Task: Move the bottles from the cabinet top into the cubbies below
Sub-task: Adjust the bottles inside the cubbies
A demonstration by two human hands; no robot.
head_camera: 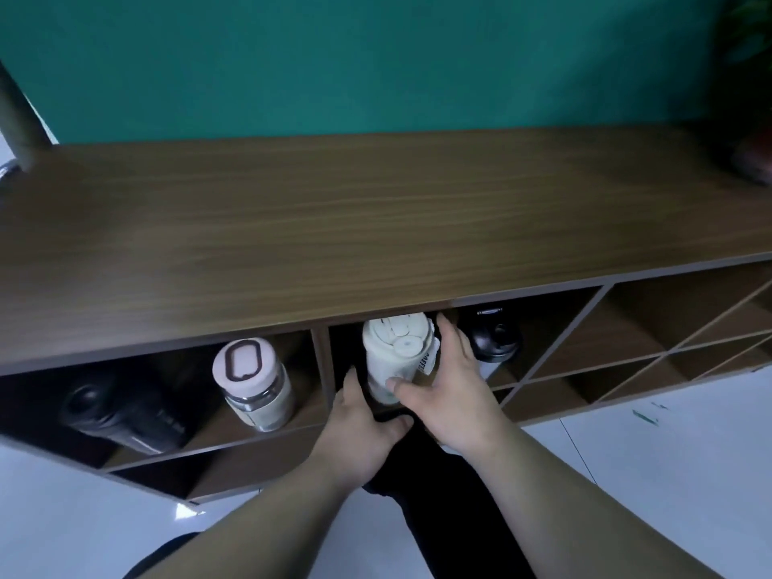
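**Cream bottle held in the middle cubby**

The wooden cabinet top (376,211) is seen across the centre. In the cubbies (417,311) below, at six o'clock, a cream bottle (397,353) is gripped by the right hand (451,390), fingers closed round its side. The left hand (359,428) is spread open at its seven o'clock, touching its base. A glass bottle (255,382) stands at nine o'clock, a black bottle (495,336) at three.

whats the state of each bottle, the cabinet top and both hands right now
cream bottle: upright in middle cubby, lid on
glass bottle: in left cubby, lid on
black bottle: left cubby, tilted
black flask: behind right hand
cabinet top: no bottles
left hand: open
right hand: grips cream bottle
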